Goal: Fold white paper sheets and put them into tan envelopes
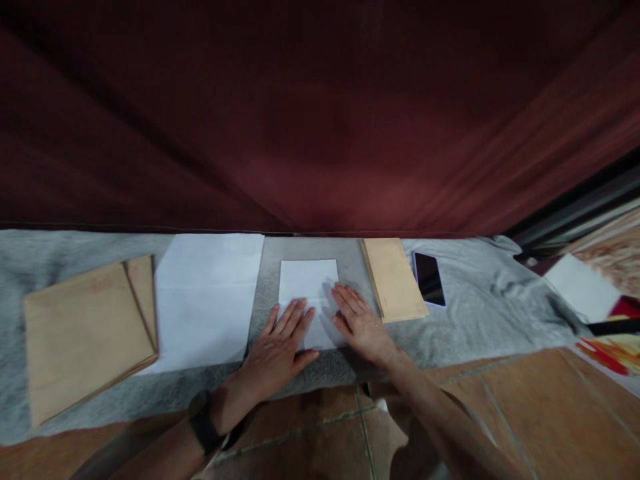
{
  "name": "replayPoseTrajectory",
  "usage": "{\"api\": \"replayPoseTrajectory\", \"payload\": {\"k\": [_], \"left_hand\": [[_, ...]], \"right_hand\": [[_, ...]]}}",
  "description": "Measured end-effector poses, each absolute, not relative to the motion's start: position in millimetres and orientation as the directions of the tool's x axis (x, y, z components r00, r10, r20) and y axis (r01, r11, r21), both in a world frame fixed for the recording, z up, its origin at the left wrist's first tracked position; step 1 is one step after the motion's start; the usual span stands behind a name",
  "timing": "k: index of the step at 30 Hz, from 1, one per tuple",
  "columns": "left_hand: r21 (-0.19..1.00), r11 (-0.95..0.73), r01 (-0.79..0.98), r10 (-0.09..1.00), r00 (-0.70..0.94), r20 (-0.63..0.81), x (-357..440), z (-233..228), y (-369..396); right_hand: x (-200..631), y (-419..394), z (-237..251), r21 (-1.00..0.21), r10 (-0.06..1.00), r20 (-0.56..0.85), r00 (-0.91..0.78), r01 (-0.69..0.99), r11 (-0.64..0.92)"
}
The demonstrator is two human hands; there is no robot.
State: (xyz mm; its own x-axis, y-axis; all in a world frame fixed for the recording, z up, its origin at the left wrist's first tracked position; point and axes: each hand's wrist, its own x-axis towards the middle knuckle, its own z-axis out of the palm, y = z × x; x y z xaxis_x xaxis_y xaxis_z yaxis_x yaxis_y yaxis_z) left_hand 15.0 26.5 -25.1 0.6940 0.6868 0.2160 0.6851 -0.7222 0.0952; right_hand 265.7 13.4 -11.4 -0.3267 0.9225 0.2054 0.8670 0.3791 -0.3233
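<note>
Both hands lie flat, fingers spread and gripping nothing, on a folded sheet (309, 293): the left hand (278, 347) weighs down its near edge, the right hand (360, 322) its right side, seemingly pressing a crease. It sits mid-way on a grey cloth (475, 313) over tiled floor (500, 413), between paper (205, 300) and envelopes (395, 279), a phone (429, 279) beyond. A dark red curtain (320, 113) hangs behind.

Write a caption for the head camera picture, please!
Left hand and right hand press flat on a folded white paper on a grey cloth, beside brown envelopes.
</note>
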Motion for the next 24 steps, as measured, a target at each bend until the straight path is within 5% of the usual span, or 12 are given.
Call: {"api": "replayPoseTrajectory", "payload": {"k": [5, 24], "left_hand": [[0.102, -0.707, 0.7, 0.704, 0.68, 0.205, 17, -21, 26], [0.166, -0.528, 0.833, 0.827, 0.461, 0.323, 10, -33, 20]], "right_hand": [[239, 2, -17, -0.299, 0.878, 0.176, -0.444, 0.826, 0.478], [282, 8, -27, -0.153, 0.931, 0.205, -0.302, 0.93, 0.335]]}}
